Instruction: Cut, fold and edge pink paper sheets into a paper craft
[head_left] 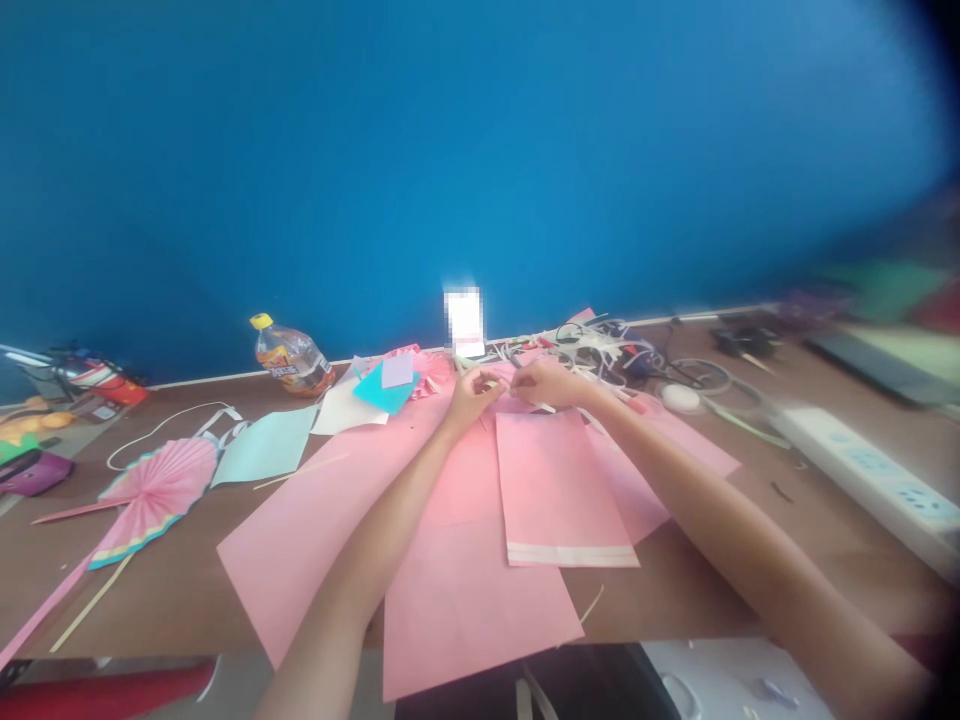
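Over the far part of the pink sheets, my left hand (472,396) and my right hand (544,384) face each other, a small gap apart. Both have fingers closed in a pinch; what lies between the fingertips is too small and pale to make out. Beneath them are several overlapping pink paper sheets (465,590). A pink sheet with a pale strip along its near edge (559,480) lies on top, just below my right hand. Left of my left hand rest a blue paper piece (379,393) and a lilac paper piece (397,370).
A pink folded paper fan (169,485) and a pale green sheet (266,445) lie left. A soda bottle (292,358) leans near the blue wall (480,150). Tangled paper strips (600,345) fill the back right, beside a white power strip (870,470). A bright phone-like screen (465,320) stands behind.
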